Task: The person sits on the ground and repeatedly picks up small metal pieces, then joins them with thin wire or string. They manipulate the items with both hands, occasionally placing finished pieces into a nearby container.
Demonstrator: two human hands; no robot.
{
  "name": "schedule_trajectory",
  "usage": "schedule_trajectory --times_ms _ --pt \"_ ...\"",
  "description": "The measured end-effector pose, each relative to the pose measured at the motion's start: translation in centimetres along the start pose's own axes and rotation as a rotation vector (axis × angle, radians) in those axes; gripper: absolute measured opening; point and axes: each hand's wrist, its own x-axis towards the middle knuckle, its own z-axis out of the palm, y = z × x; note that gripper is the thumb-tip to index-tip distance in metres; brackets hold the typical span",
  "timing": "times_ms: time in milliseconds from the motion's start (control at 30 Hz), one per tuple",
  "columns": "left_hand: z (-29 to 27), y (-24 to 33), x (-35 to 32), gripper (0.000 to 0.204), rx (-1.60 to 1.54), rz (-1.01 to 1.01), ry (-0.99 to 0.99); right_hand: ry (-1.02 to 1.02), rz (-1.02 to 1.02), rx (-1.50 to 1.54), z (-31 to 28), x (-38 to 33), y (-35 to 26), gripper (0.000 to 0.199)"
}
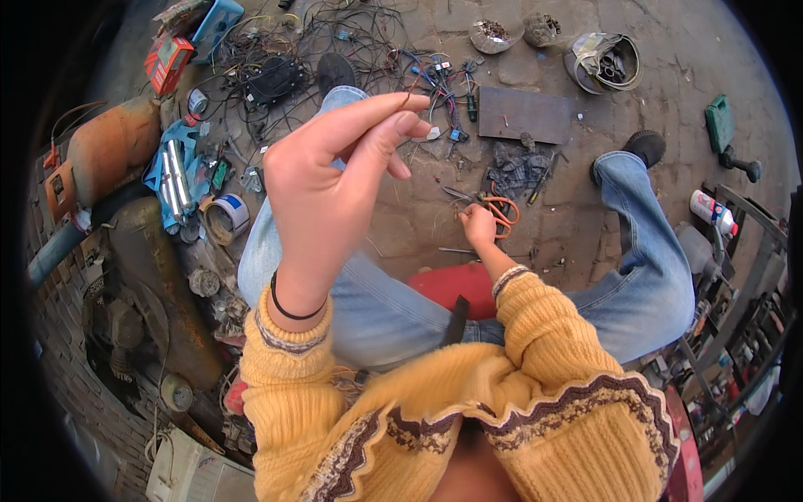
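My left hand [335, 171] is raised in front of me, its thumb and fingers closed in a pinch. A thin brown wire [414, 84] shows at the fingertips; the rest of it is hidden or too fine to follow. Lower down and to the right, my right hand [478, 226] is closed at the middle of a pair of scissors [504, 219] with orange handles. The blades point to the upper left, close to the ground. A dark crumpled cloth [516, 167] lies just beyond the scissors, with a screwdriver [537, 186] beside it.
Tangled cables [368, 38] spread across the far ground, near a flat metal plate [525, 115]. A bucket [604, 64] stands at the far right. An orange gas cylinder [113, 146], a paint can [227, 217] and a silver tube [177, 180] crowd the left. A spray can [713, 211] lies right.
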Motion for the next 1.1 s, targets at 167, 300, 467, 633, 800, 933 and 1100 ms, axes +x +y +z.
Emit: schedule_trajectory --times_ms 167,300,467,633,800,933,1100 --pt "-0.7 0.9 -0.1 0.018 -0.012 -0.079 -0.060 0.138 0.131 -0.126 3.3 -1.0 -1.7 0.024" --pt "-1.2 1.6 0.0 0.021 -0.021 -0.162 -0.081 0.201 0.277 -0.063 4.5 -0.8 -2.4 0.024" --pt "-1.4 1.9 0.0 0.020 -0.018 -0.184 -0.104 0.231 0.314 -0.062 4.6 -0.7 -3.0 0.022" --pt "-1.2 1.1 -0.2 0.018 -0.057 -0.158 -0.069 0.151 0.387 0.055 3.0 -2.0 -2.9 0.020" --pt "-1.6 1.0 -0.4 0.017 -0.141 -0.037 -0.030 -0.075 0.268 0.174 -1.0 -0.3 -0.2 0.016" --pt "-3.0 1.6 -0.3 0.020 -0.112 0.116 0.176 -0.014 0.305 0.466 -4.4 2.2 1.1 0.012" --pt "-7.0 3.5 -0.6 0.028 -0.030 0.338 0.529 0.151 0.190 0.687 -9.4 3.9 0.5 0.012"
